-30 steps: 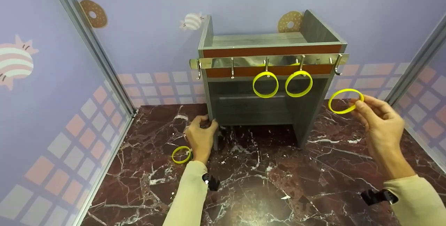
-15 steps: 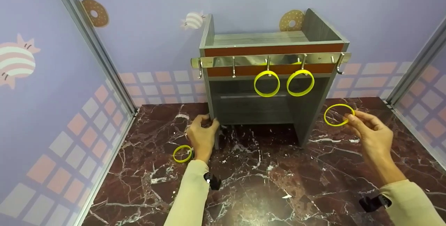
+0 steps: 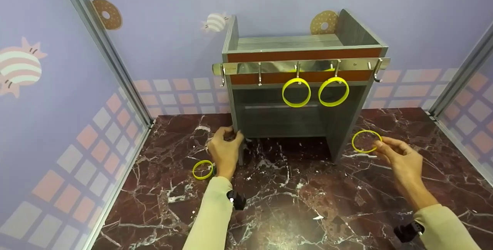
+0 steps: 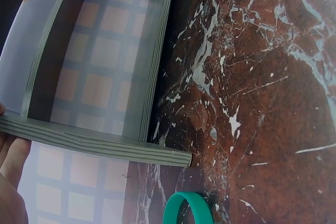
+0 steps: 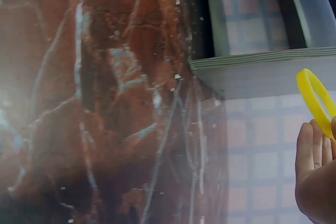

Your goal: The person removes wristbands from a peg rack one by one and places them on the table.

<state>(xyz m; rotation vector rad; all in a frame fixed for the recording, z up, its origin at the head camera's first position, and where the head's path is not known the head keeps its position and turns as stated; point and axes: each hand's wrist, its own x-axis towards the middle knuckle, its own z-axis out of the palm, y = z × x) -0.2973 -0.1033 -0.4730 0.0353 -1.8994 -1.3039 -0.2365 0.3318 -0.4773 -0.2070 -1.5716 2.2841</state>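
At the lower left side panel of a small grey wooden shelf (image 3: 238, 103), my left hand (image 3: 225, 150) grips the panel's front edge between thumb and fingers. My right hand (image 3: 402, 165) pinches a thin yellow ring (image 3: 366, 141) by its right side, to the right of the shelf and below hook height. Across the shelf's front runs a metal hook rail (image 3: 269, 67). Two yellow rings hang there, a left one (image 3: 284, 96) and a right one (image 3: 320, 96). Beside my left wrist another ring (image 3: 202, 169) lies on the table; it looks teal in the left wrist view.
The dark red marbled tabletop (image 3: 277, 211) spreads in front of the shelf. A patterned purple wall (image 3: 165, 42) stands close behind it, with side panels at left and right. Bare hooks stick out at both ends of the rail, including the right end hook (image 3: 378, 71).
My right hand has moved down and to the left with the yellow ring, closer to the shelf's right side. The left hand keeps its hold on the panel.
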